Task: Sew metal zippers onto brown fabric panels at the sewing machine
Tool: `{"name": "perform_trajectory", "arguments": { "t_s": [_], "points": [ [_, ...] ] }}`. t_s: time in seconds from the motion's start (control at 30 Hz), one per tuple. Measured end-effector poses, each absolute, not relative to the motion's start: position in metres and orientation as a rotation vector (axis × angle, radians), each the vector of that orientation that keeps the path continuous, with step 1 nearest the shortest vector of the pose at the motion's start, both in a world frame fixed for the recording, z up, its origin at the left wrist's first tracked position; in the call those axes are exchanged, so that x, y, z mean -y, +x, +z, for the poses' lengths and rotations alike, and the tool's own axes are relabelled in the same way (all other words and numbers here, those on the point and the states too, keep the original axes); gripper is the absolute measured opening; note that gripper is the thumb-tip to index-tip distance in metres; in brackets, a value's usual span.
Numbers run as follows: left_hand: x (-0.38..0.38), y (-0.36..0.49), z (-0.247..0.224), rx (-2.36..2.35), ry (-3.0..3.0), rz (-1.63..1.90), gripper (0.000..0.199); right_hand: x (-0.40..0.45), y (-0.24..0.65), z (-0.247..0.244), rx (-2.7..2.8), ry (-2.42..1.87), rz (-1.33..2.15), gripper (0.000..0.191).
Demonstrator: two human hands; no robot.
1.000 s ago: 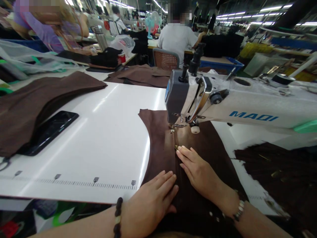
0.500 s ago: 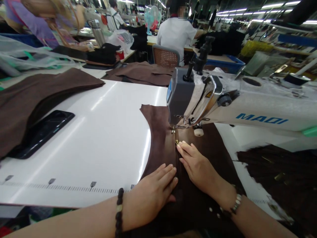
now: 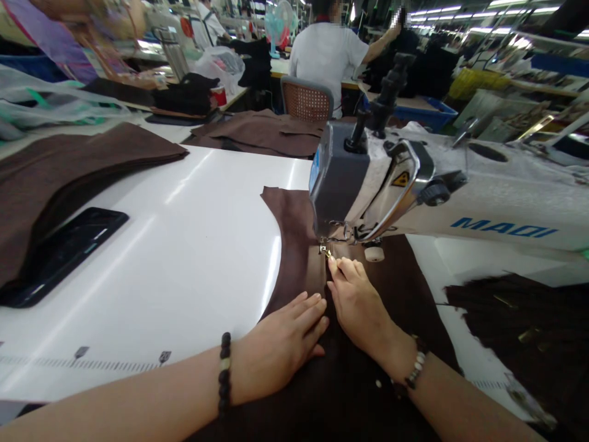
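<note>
Left hand (image 3: 283, 328), open and flat at six o'clock, pressing down a dark brown suede panel (image 3: 297, 245) to hold it smooth; right hand (image 3: 356, 307) pinching a narrow gold-toned zipper (image 3: 327, 253) at twelve o'clock, keeping it lined up at the steel presser foot (image 3: 324, 244).

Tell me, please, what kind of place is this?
Probably a garment or leather-goods factory: an industrial sewing machine stands at a white worktable, a stack of cut brown panels lies nearby, and a co-worker sits at another bench.

White sewing table (image 3: 184, 276), brown leather panels (image 3: 78, 178), black phone (image 3: 64, 258)
</note>
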State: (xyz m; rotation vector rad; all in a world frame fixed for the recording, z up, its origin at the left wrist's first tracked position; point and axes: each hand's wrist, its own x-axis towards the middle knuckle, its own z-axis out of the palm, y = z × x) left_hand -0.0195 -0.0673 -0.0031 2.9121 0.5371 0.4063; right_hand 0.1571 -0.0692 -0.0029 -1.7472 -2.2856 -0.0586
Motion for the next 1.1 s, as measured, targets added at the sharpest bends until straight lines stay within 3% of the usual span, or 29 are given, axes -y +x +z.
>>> {"name": "perform_trajectory", "arguments": {
  "t_s": [0.23, 0.5, 0.77, 1.1],
  "points": [
    [0.055, -0.016, 0.000, -0.514, 2.903, 0.453, 0.029, 0.054, 0.158, 0.003, 2.345, -1.711, -0.069, 0.036],
    [0.050, -0.012, 0.003, -0.544, 2.912, 0.389, 0.033, 0.055, 0.176, -0.003, 2.297, -1.604, 0.153, 0.046],
    [0.065, -0.020, 0.007, -0.615, 2.891, 0.327, 0.040, 0.109, 0.174, -0.004, 2.418, -1.699, 0.017, 0.043],
    [0.073, -0.021, 0.007, -0.620, 2.901, 0.293, 0.036, 0.106, 0.179, -0.002, 2.458, -1.663, 0.063, 0.044]
  ]
}}
